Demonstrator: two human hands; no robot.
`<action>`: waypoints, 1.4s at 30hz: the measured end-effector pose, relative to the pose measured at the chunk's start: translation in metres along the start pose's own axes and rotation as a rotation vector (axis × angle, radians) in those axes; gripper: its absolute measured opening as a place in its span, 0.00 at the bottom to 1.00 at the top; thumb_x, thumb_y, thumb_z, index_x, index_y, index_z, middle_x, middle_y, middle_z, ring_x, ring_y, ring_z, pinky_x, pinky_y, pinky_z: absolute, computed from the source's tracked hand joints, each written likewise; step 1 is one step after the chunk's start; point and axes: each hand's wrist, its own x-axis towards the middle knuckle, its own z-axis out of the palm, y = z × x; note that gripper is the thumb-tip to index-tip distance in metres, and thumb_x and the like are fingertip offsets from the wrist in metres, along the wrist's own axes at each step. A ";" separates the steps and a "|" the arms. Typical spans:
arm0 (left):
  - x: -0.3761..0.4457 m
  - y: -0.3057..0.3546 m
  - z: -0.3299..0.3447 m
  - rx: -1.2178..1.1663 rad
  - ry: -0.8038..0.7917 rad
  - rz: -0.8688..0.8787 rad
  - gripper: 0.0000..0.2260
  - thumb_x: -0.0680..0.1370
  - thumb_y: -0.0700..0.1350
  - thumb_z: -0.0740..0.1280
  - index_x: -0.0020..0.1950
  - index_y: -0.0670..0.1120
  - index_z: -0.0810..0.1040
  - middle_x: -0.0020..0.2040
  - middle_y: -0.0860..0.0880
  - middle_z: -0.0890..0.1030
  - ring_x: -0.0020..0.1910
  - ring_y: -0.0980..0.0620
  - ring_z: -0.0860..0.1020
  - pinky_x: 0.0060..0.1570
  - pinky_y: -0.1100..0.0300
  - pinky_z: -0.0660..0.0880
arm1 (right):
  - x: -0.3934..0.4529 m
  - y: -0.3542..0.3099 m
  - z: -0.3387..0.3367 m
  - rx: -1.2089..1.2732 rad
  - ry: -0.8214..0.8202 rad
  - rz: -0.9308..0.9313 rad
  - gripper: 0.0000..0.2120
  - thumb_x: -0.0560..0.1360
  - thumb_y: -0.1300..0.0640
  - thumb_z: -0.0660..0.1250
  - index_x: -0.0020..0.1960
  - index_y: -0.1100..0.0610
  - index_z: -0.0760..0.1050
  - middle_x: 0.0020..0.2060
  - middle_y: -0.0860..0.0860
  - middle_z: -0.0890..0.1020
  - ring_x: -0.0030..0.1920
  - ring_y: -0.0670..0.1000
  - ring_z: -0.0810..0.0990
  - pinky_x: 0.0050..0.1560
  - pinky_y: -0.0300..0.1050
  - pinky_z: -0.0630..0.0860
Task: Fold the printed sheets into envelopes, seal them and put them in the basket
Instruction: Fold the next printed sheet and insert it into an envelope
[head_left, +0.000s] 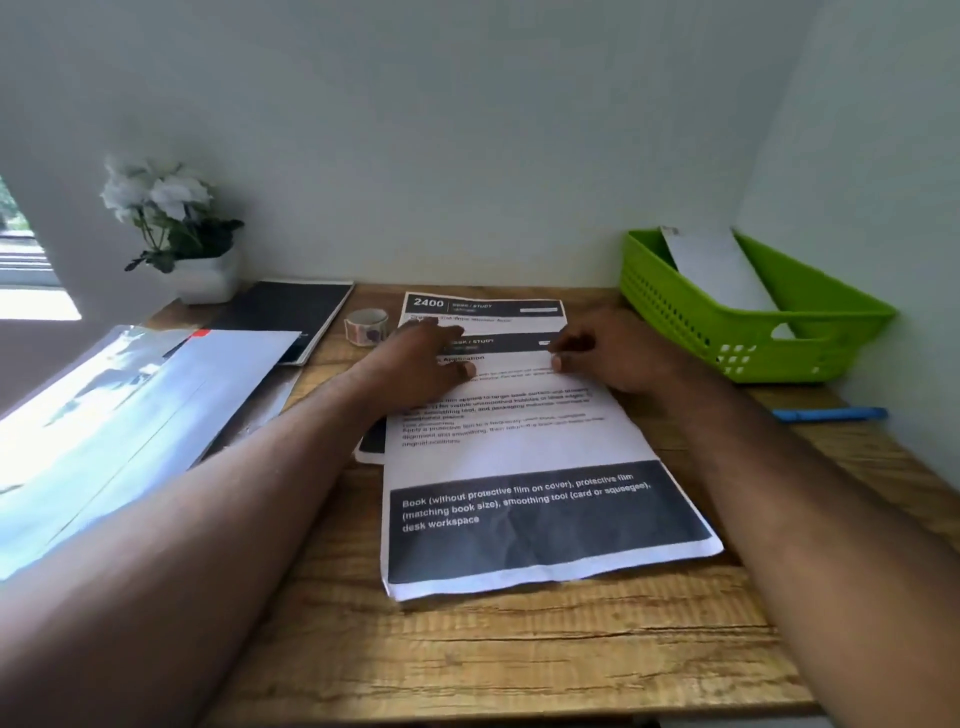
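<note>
Though blurred, sheet (519, 457) seemingly under hands.

On the top printed sheet (524, 452), "Book (without protective film on cover), protective film (matching book size), smoothing tool (card or squeegee), desk workspace" is printed in its dark lower band. "2400" is read on the sheet beneath (483, 306).
</note>
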 end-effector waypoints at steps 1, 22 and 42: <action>0.001 0.000 0.000 -0.014 -0.025 -0.011 0.28 0.79 0.58 0.63 0.77 0.50 0.63 0.75 0.46 0.67 0.73 0.46 0.66 0.69 0.57 0.63 | 0.001 0.001 0.002 -0.035 0.022 -0.004 0.16 0.70 0.48 0.72 0.57 0.49 0.80 0.53 0.48 0.83 0.51 0.49 0.80 0.58 0.50 0.77; -0.002 0.004 -0.012 -0.030 0.787 0.178 0.11 0.76 0.42 0.65 0.53 0.50 0.84 0.50 0.47 0.79 0.51 0.44 0.77 0.57 0.51 0.64 | -0.003 -0.035 -0.011 -0.296 0.545 -0.261 0.08 0.71 0.58 0.66 0.49 0.51 0.80 0.50 0.50 0.81 0.54 0.55 0.78 0.57 0.52 0.60; -0.020 0.043 0.000 0.309 0.080 -0.024 0.15 0.79 0.48 0.56 0.60 0.47 0.77 0.61 0.45 0.80 0.62 0.42 0.76 0.74 0.36 0.43 | -0.022 -0.066 0.003 -0.277 -0.218 -0.104 0.21 0.80 0.46 0.57 0.71 0.50 0.68 0.69 0.50 0.72 0.67 0.53 0.71 0.62 0.42 0.65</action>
